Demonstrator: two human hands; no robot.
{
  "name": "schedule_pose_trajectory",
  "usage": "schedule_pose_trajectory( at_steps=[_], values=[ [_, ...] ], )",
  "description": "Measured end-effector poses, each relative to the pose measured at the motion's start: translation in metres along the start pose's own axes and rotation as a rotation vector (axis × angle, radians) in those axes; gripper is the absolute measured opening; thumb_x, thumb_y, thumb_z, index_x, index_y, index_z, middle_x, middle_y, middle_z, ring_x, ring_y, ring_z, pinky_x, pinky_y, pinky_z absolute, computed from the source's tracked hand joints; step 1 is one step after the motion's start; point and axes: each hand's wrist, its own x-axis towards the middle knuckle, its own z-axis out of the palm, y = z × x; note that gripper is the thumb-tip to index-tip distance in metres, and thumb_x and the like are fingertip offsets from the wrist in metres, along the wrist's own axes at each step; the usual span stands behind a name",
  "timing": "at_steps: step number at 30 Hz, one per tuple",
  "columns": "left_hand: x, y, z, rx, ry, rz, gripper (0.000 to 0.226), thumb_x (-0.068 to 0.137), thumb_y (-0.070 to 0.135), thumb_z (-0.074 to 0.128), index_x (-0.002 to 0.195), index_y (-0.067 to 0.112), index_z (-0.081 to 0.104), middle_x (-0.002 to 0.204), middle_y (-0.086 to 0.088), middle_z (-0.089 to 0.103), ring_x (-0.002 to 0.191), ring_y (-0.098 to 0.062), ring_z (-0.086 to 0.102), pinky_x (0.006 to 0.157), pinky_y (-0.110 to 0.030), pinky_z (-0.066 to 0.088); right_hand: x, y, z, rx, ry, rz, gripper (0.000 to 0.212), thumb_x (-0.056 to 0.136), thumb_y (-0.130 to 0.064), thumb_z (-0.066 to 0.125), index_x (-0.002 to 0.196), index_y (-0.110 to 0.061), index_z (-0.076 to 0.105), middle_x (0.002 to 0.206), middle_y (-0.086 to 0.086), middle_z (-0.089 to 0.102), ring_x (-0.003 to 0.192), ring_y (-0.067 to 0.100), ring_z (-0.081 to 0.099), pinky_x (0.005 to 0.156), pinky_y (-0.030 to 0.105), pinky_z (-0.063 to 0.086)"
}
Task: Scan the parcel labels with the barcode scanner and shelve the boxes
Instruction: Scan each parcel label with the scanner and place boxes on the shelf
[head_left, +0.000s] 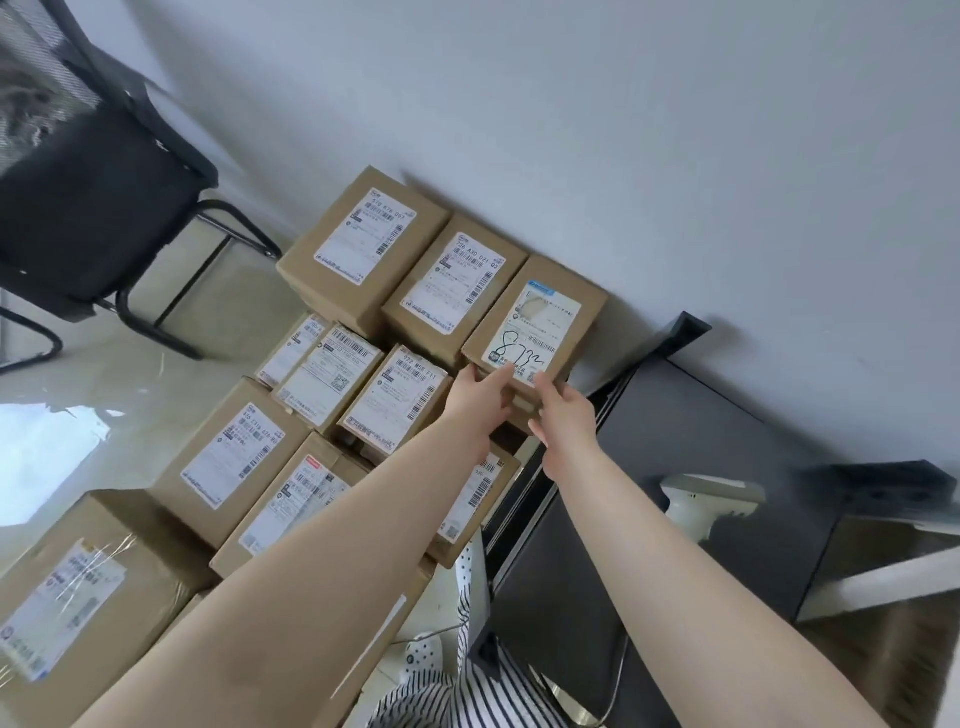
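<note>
Nearest: a brown cardboard box with a plastic-taped white label (67, 613) lay on the floor at the person's lower left, with more labelled brown boxes packed beside it.

Scanner: a white handheld barcode scanner (706, 506) lay on the dark grey surface (727, 447) to the right, untouched and well apart from both hands.

Left hand (475, 397): reached forward over the pile, fingers extended against the near left edge of the target box; whether they curled under the edge could not be told.

Right hand (563, 413): reached alongside, fingers forward at the box's near right corner, thumb side pressed to the cardboard.

Grip: both hands set narrow, bracketing the near face; a two-handed hold appeared to be forming, with nothing else carried.

Task's thing: a small brown cardboard parcel with a white label marked "8732" in black pen (535, 327), on top of the stack against the pale wall (623, 130), just beside the surface's edge.

Key relation: the parcel lay straight ahead of both hands, its long axis running away from the person toward the wall; the right hand sat slightly nearer the scanner side.

Farther: two more labelled brown boxes (410, 260) lined the wall leftward; a black mesh chair (88, 182) stood beyond.
</note>
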Motion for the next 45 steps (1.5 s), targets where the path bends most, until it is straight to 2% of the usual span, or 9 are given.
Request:
schedule_pose_trajectory(
  at_steps=[3,9,16,19,25,32,37,39,45],
  values=[
    [-0.002,0.006,0.003,-0.041,0.004,0.011,0.044,0.098,0.027,0.066,0.139,0.018,0.056,0.122,-0.003,0.072,0.112,-0.019,0.069,0.103,-0.038,0.054,0.003,-0.004,0.001,0.046,-0.004,0.01,0.031,0.099,-0.033,0.061,0.127,-0.021,0.059,0.108,-0.007,0.066,0.107,0.017,0.06,0.077,0.023,0.046],
    [-0.01,0.011,0.003,-0.053,0.016,0.008,0.025,0.099,0.028,0.066,0.121,0.017,0.065,0.113,-0.008,0.075,0.108,-0.018,0.071,0.103,-0.038,0.055,0.017,-0.005,0.0,0.119,-0.078,0.091,0.055,0.093,-0.045,0.065,0.136,-0.02,0.04,0.125,0.001,0.058,0.117,0.025,0.055,0.104,0.046,0.042],
    [-0.022,0.018,-0.001,-0.059,0.0,0.032,0.033,0.098,0.03,0.067,0.127,0.017,0.058,0.112,-0.004,0.071,0.105,-0.015,0.069,0.101,-0.034,0.055,0.013,-0.004,-0.008,0.143,-0.154,0.072,0.076,0.088,-0.041,0.073,0.149,-0.031,0.029,0.136,0.005,0.054,0.125,0.024,0.055,0.11,0.039,0.044],
    [-0.03,0.019,-0.007,0.041,0.01,0.033,0.051,0.097,0.04,0.067,0.138,0.014,0.053,0.116,-0.005,0.065,0.101,-0.016,0.065,0.102,-0.037,0.054,0.004,-0.005,-0.007,0.218,-0.131,0.069,0.074,0.084,-0.041,0.078,0.145,-0.03,0.037,0.132,0.005,0.059,0.116,0.021,0.06,0.105,0.038,0.049],
    [-0.058,0.021,-0.043,0.039,0.024,-0.025,0.092,0.08,0.056,0.079,0.154,0.021,0.037,0.147,-0.011,0.048,0.129,-0.031,0.053,0.109,-0.049,0.048,-0.052,-0.001,-0.019,0.167,-0.149,-0.014,0.06,0.087,-0.039,0.074,0.139,-0.029,0.045,0.128,0.002,0.062,0.113,0.018,0.06,0.098,0.036,0.052],
    [-0.119,0.007,-0.109,0.172,-0.277,-0.006,0.054,0.086,0.04,0.075,0.133,0.017,0.062,0.117,-0.003,0.073,0.112,-0.019,0.064,0.116,-0.046,0.04,-0.125,0.027,-0.038,0.03,-0.277,-0.125,0.036,0.094,-0.037,0.064,0.128,-0.029,0.06,0.114,-0.001,0.074,0.102,0.016,0.065,0.083,0.03,0.049],
    [-0.149,-0.025,-0.13,0.167,-0.301,0.103,0.031,0.095,0.029,0.069,0.123,0.019,0.062,0.097,0.005,0.079,0.09,-0.01,0.071,0.089,-0.027,0.058,-0.164,0.059,-0.037,-0.03,-0.332,-0.17,0.031,0.096,-0.038,0.061,0.126,-0.033,0.063,0.115,-0.004,0.073,0.108,0.018,0.062,0.087,0.033,0.047],
    [-0.155,-0.037,-0.139,0.149,-0.291,0.143,0.034,0.093,0.028,0.07,0.124,0.017,0.061,0.101,0.002,0.079,0.089,-0.011,0.073,0.08,-0.024,0.06,-0.177,0.07,-0.036,-0.046,-0.328,-0.187,0.029,0.096,-0.039,0.06,0.125,-0.035,0.063,0.114,-0.004,0.074,0.108,0.02,0.063,0.088,0.035,0.048],
    [-0.162,-0.071,-0.162,0.148,-0.273,0.208,0.049,0.088,0.032,0.077,0.13,0.015,0.06,0.109,-0.002,0.079,0.101,-0.019,0.075,0.087,-0.03,0.06,-0.203,0.093,-0.043,-0.186,-0.315,-0.268,0.035,0.098,-0.04,0.057,0.131,-0.028,0.058,0.115,-0.005,0.072,0.108,0.018,0.065,0.089,0.037,0.054]
  ],
)
